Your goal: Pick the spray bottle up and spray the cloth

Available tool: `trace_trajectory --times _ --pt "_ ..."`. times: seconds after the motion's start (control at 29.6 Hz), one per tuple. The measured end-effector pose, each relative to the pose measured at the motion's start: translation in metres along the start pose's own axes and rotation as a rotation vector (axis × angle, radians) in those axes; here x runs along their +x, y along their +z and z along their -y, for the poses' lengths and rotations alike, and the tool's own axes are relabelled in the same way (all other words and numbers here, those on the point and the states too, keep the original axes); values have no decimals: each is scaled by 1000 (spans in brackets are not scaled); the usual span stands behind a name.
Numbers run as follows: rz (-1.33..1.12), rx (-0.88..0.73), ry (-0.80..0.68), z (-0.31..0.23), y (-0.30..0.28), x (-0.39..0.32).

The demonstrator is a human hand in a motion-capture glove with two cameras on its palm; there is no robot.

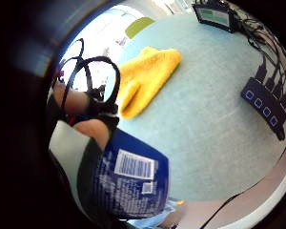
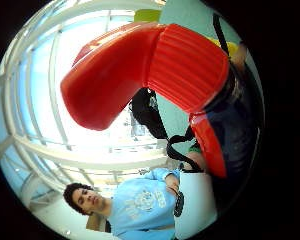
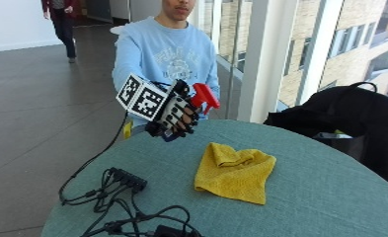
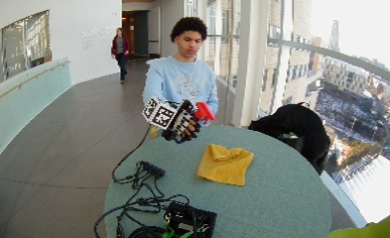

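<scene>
One step of two looks done from where I sit: the bottle (image 3: 195,106) is off the table (image 3: 325,187) and up in my right hand (image 3: 174,116); the spraying itself is still to come, as far as I can judge.

Going left to right in the outside view, a power strip (image 3: 126,178) with its cables lies at the near left of the table. Next comes the gloved hand, held in the air above the table's far left edge, its fingers (image 3: 183,121) curled round the bottle's blue body. The red trigger head (image 3: 205,97) sticks out above the hand and points rightward, roughly toward the cloth (image 3: 235,172). I cannot tell whether a finger sits on the trigger. The little-finger palm view agrees with the grip: the blue label (image 1: 133,176) fills the space next to the palm.

Further right, the yellow cloth lies crumpled and partly folded on the table, well apart from the hand and lower than the nozzle. I see no wet patch on it. A black bag (image 3: 351,118) stands beyond the table's far right edge.

What is left, I think, is to bring the nozzle nearer, aim down at the cloth and squeeze.
</scene>
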State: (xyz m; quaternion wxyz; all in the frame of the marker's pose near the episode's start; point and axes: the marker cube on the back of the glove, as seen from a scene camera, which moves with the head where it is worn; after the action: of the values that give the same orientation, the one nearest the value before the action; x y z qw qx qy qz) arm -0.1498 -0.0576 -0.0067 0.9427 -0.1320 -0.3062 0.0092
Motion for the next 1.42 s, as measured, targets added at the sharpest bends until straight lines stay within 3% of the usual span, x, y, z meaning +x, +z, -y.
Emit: trace_trajectory --times 0.34,1.42 --pt "-22 -58 50 -8 24 13" --pt "-94 -91 38 -6 21 10"
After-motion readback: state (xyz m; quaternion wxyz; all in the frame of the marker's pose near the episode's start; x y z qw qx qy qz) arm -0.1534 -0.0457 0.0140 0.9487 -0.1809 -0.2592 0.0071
